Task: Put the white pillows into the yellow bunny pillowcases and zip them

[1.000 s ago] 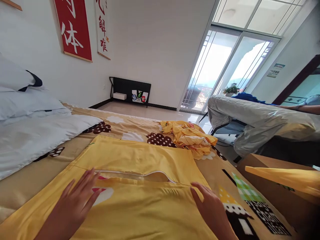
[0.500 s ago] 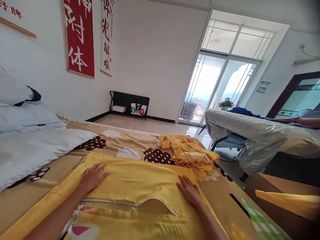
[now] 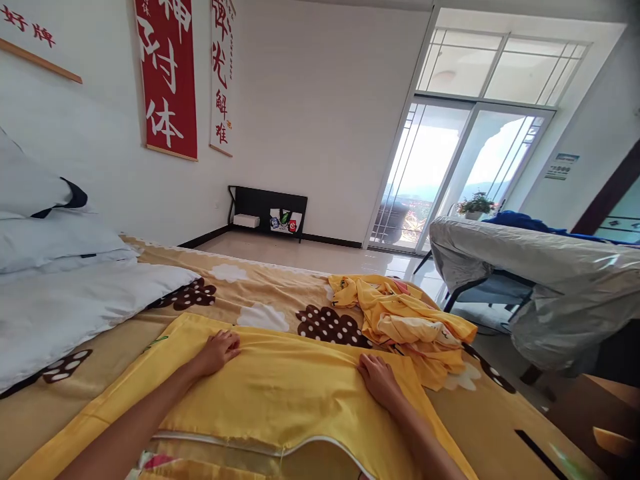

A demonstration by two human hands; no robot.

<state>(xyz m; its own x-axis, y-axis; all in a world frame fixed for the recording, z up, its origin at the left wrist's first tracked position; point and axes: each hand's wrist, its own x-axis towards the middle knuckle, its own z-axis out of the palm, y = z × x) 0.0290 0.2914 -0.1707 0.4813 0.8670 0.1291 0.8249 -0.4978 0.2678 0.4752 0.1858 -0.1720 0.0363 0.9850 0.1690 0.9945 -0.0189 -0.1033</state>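
A yellow pillowcase [image 3: 280, 390] lies spread on the bed in front of me, with a white zipper [image 3: 220, 441] across its lower part. The zipper gapes at the right, and a strip of printed cloth shows below it at the left. Near the pillowcase's far edge, my left hand [image 3: 219, 352] has its fingers curled down on the fabric, which creases beside them. My right hand [image 3: 379, 379] grips the cloth close to the far right corner, its fingers bent as well. The fingertips of both hands are partly hidden.
Crumpled yellow printed fabric [image 3: 405, 320] lies beyond my right hand. White pillows [image 3: 90, 293] are stacked at the left on the patterned bed sheet [image 3: 265, 267]. A plastic-covered table [image 3: 525, 257], a chair [image 3: 490, 290] and a cardboard box [image 3: 590, 413] stand to the right.
Both hands have gone from lying flat with fingers stretched to curled on the pillowcase. My left hand has shifted right along the far edge. The view has swung slightly left.
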